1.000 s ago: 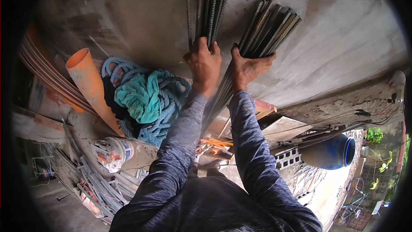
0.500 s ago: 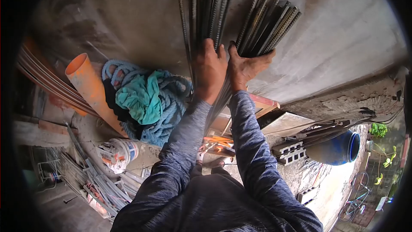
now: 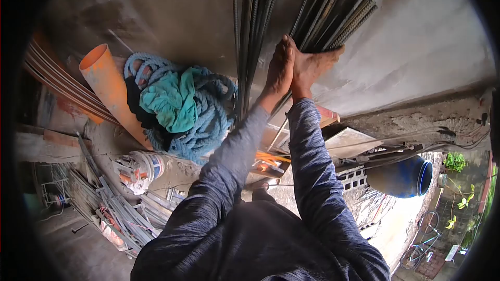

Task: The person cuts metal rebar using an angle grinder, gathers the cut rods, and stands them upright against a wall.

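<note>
A bundle of ribbed steel rebar [image 3: 336,18] leans upright against the wall, its cut ends fanned out at the top. My right hand [image 3: 312,65] is wrapped around it from the right side. Close beside that, my left hand [image 3: 281,70] is closed around bars at the bundle's left edge, its fingertips partly hidden. To the left stands a second, looser group of rebar [image 3: 252,26], with neither hand on it. The lower ends of the held bars are hidden behind my forearms.
At left are a coiled blue rope [image 3: 208,109], a green cloth [image 3: 169,101], an orange pipe [image 3: 112,88], a bucket [image 3: 143,169] and piled metal strips [image 3: 117,208]. A hollow concrete block [image 3: 353,178] and a blue drum [image 3: 401,176] are at right. Behind rises a grey wall [image 3: 416,31].
My left hand has left the left group of rebar and moved right, against my right hand. One or more bars now stand at the left edge of the held bundle.
</note>
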`<state>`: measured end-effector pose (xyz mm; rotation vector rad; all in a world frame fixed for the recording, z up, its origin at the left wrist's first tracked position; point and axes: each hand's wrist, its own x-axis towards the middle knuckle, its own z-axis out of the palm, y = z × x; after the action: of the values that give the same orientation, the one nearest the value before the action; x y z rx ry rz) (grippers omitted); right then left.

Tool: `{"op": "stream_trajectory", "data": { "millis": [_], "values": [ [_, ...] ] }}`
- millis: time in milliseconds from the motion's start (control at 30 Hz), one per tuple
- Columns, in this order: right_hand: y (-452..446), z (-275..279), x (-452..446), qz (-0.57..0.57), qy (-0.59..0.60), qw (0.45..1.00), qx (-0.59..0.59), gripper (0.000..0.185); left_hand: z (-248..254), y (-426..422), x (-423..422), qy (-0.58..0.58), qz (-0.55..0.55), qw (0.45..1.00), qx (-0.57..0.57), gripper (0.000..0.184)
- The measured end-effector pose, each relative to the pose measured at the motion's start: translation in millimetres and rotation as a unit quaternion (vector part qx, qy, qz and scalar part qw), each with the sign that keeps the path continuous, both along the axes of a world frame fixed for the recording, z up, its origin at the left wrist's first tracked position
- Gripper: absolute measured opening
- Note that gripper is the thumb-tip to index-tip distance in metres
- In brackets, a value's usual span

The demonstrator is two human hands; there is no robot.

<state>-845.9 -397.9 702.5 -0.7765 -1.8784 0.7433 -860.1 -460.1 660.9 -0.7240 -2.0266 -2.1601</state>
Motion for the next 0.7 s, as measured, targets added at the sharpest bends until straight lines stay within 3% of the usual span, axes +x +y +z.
{"op": "stream_trajectory", "data": {
  "millis": [133,267,333,433,533,700],
  "values": [
    [-8,11,4,0.003,-0.048,0.998,-0.041,0.15,1,-3,7,0.031,-0.002,0.998,0.059,0.075],
    [-8,9,-10,-0.033,-0.041,0.996,-0.073,0.15,15,-44,28,-0.07,0.001,0.995,-0.071,0.067],
    [-10,12,-10,-0.036,-0.043,0.994,-0.094,0.149,10,-61,24,0.0,0.165,0.986,-0.023,0.056],
    [-10,4,-14,-0.064,-0.036,0.995,-0.061,0.144,17,-85,-11,0.059,0.386,0.914,-0.11,0.042],
    [-10,-2,-15,-0.073,-0.016,0.997,-0.035,0.143,6,-96,-50,0.052,0.25,0.953,-0.16,0.03],
    [-8,-8,-16,-0.07,-0.002,0.998,-0.005,0.145,14,-97,-49,0.07,0.253,0.946,-0.192,0.025]
  ]
}}
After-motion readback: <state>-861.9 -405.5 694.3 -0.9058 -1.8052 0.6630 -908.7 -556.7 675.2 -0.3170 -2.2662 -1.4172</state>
